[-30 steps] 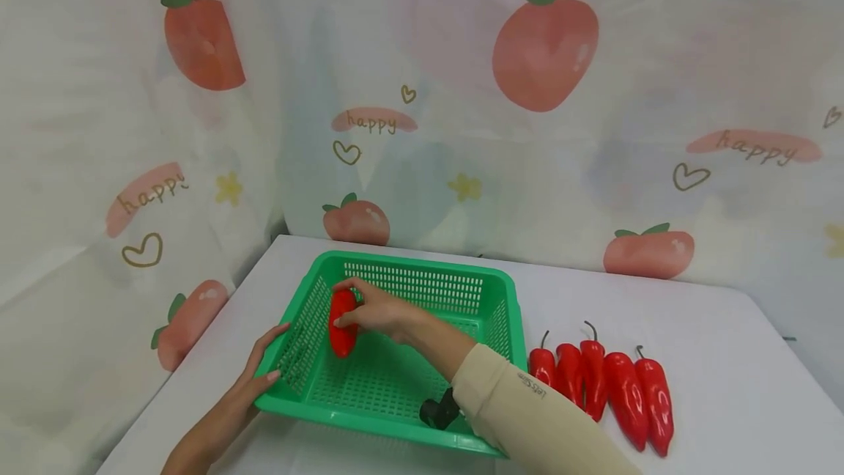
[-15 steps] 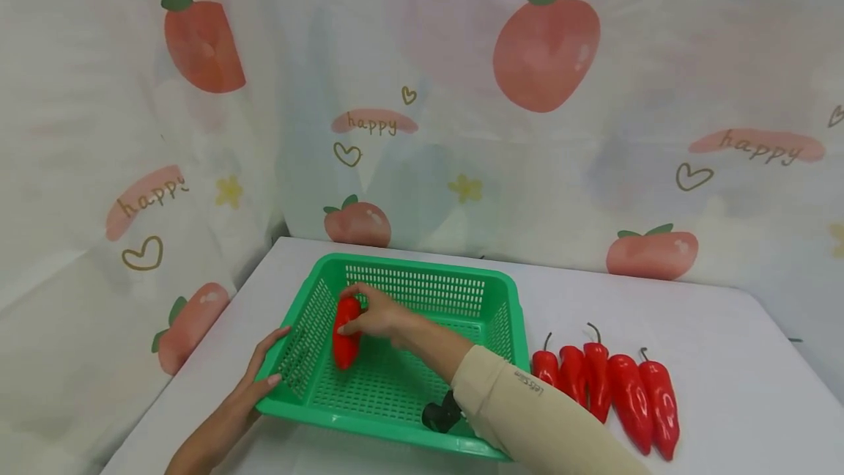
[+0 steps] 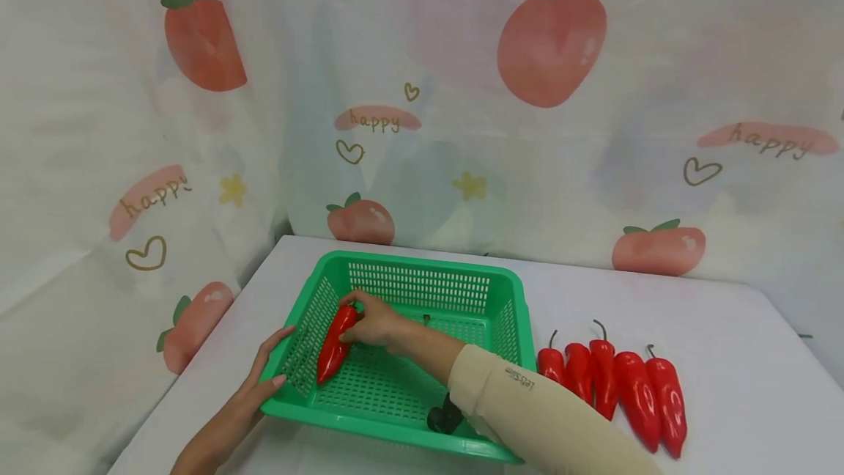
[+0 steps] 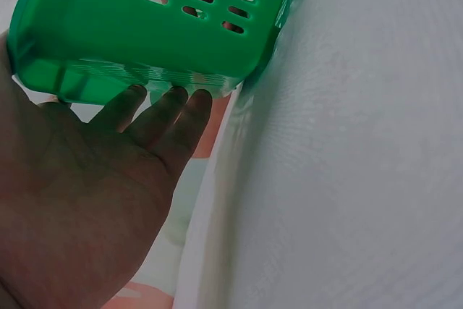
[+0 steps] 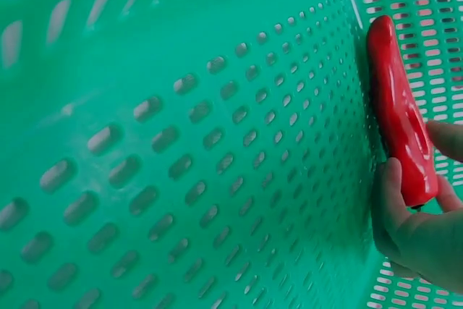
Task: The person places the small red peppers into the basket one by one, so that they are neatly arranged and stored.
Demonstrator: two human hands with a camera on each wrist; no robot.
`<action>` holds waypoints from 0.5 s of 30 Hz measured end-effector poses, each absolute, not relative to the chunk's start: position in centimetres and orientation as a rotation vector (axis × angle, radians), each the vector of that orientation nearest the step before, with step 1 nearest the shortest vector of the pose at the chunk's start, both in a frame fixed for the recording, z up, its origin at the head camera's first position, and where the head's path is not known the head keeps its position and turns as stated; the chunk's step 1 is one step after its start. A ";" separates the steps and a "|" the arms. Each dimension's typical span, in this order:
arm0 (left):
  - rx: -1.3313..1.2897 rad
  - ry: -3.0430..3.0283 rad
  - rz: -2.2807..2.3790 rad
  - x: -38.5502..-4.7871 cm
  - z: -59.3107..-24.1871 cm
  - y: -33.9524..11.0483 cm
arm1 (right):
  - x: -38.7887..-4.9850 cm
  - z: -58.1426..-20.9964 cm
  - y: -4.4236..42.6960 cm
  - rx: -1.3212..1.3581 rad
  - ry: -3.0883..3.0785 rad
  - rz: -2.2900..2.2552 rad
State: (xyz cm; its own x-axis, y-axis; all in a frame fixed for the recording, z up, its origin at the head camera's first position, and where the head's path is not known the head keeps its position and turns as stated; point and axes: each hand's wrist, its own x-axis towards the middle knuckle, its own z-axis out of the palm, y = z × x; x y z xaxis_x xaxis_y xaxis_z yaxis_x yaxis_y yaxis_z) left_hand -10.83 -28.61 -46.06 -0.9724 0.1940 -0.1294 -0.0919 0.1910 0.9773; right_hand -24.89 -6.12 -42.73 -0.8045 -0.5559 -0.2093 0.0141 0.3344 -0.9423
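Note:
In the head view, a red chili pepper (image 3: 335, 347) slants inside the green basket (image 3: 369, 425), close to its left wall. My right hand (image 3: 377, 321) holds it near the stem end between thumb and fingers. Seen from the right wrist, the pepper (image 5: 401, 110) lies along the perforated wall, with fingers of the right hand (image 5: 427, 240) around its stem end. My left hand (image 3: 244, 398) touches the basket's left rim near the front corner. In the left wrist view, the fairly straight fingers of the left hand (image 4: 94, 179) rest against the basket's outer side.
Several red chili peppers (image 3: 637, 398) lie in a row on the white table (image 3: 738, 358), right of the basket. A black device (image 3: 445, 418) sits by the right sleeve, above the basket's front. A printed cloth (image 3: 435, 152) stands behind the table.
My right hand has brought the pepper lower, and its tip has swung left toward the basket's side wall. The left hand stays at the rim.

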 end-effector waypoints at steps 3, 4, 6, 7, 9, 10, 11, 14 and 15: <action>0.098 2.243 1.865 -10.7 -46.1 -28.6 | -24.8 -42.6 -6.2 -0.467 2.110 -1.479; 0.101 2.245 1.864 -10.7 -46.1 -28.6 | -24.8 -42.6 -6.2 -0.464 2.113 -1.477; 0.110 2.246 1.863 -10.7 -46.1 -28.7 | -24.8 -42.6 -6.2 -0.456 2.117 -1.477; 0.116 2.244 1.864 -10.7 -46.1 -28.7 | -24.8 -42.6 -6.2 -0.452 2.120 -1.476; 0.127 2.240 1.866 -10.7 -46.1 -28.7 | -24.8 -42.6 -6.1 -0.448 2.138 -1.466; 0.133 2.237 1.870 -10.7 -46.1 -28.7 | -24.8 -42.6 -6.1 -0.447 2.147 -1.467; 0.140 2.233 1.875 -10.7 -46.1 -28.7 | -24.9 -42.5 -6.1 -0.445 2.157 -1.467; 0.156 2.228 1.881 -10.8 -46.2 -28.6 | -24.9 -42.2 -6.0 -0.435 2.192 -1.453; 0.159 2.229 1.880 -10.8 -46.2 -28.6 | -25.0 -42.0 -5.9 -0.425 2.200 -1.453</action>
